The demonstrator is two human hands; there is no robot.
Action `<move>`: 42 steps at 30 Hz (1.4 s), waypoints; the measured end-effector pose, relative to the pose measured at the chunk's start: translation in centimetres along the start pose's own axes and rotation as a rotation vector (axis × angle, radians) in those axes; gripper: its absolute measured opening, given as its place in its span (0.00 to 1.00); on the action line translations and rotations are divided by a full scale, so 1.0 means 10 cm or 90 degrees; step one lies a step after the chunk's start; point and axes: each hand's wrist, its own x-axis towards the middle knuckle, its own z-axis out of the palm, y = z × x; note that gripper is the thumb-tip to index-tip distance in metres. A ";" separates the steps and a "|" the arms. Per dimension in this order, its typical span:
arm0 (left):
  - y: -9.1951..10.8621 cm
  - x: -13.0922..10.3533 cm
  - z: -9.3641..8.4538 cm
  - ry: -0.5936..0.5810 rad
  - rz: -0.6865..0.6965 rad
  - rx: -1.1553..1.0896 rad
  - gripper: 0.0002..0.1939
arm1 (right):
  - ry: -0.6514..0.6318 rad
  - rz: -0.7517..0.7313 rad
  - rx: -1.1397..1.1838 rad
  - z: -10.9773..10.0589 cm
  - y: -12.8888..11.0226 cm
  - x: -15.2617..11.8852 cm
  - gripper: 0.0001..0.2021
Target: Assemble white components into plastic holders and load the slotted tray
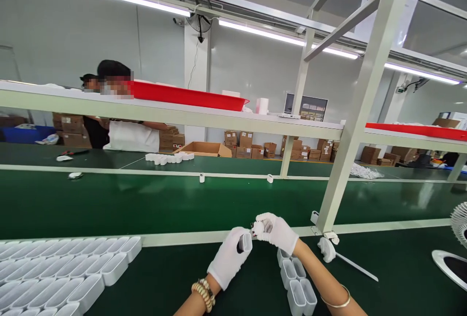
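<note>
My left hand (229, 256), in a white glove, is closed around a white oval cup (246, 242) whose open end faces up and toward the right. My right hand (275, 232), also gloved, pinches a small white part (258, 229) with tiny dark and reddish bits, just beside the cup's mouth. Below my right wrist stand several white oval cups (296, 292) in a short double row. Many more matching cups (54, 277) fill the lower left of the dark green table in tight rows.
A green conveyor belt (146, 204) runs behind a pale rail. To the right are a slanted post (365, 102), a white stick with a wad (327, 250) and a fan (460, 223). Across the belt, a person (133, 136) stands near a red tray (186, 95).
</note>
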 end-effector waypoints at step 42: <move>-0.03 0.01 -0.07 0.054 0.016 0.091 0.17 | -0.122 -0.035 -0.350 0.30 -0.71 -0.28 0.10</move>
